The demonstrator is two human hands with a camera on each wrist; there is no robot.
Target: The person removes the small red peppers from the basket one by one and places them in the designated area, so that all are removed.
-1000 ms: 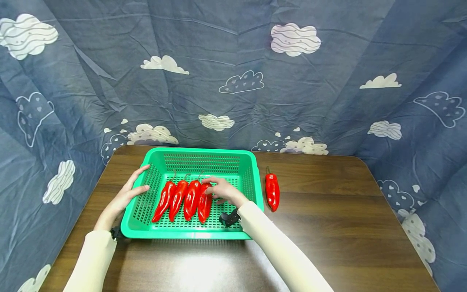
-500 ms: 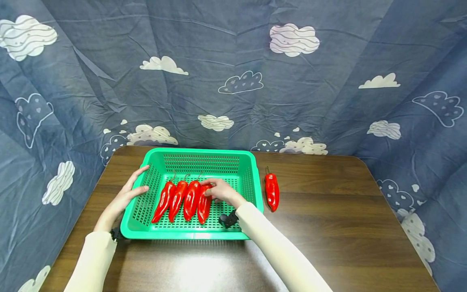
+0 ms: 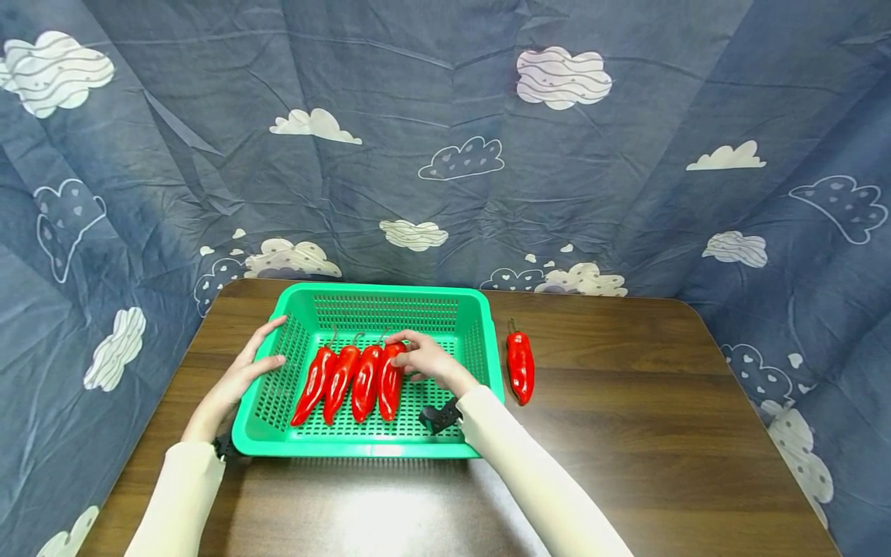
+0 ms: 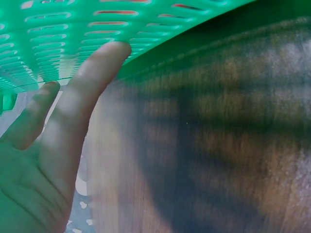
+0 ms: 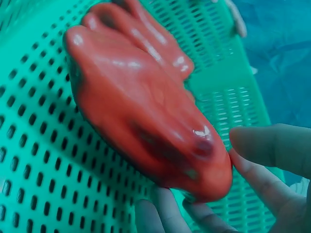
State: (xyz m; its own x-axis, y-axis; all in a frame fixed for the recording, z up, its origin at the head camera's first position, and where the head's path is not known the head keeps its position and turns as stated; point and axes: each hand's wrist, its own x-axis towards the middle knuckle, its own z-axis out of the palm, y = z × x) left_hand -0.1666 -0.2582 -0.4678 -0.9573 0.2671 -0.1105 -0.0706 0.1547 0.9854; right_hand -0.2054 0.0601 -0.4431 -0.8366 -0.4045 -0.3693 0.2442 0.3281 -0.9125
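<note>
Several glossy red peppers lie side by side in a green perforated basket point(image 3: 362, 449). At the right end of the row, my right hand point(image 3: 428, 362) holds the top of one red pepper point(image 3: 390, 394), thumb on the near side. The right wrist view shows this pepper point(image 5: 141, 107) large, with fingers point(image 5: 265, 187) about its stem end; the stem itself is hidden. My left hand point(image 3: 233, 387) holds the basket's left side, thumb and a finger over the rim. Two of its fingers point(image 4: 82, 92) touch the outer wall in the left wrist view.
Another red pepper point(image 3: 520, 366) lies on the brown wooden table point(image 3: 626, 418), right of the basket. A blue cloth point(image 3: 445, 209) with cloud prints hangs behind and at both sides. A black wrist camera point(image 3: 438, 419) sits low inside the basket area.
My right hand has taken hold of the rightmost pepper in the row and shifted it slightly toward the back of the basket. My left hand stays at the rim.
</note>
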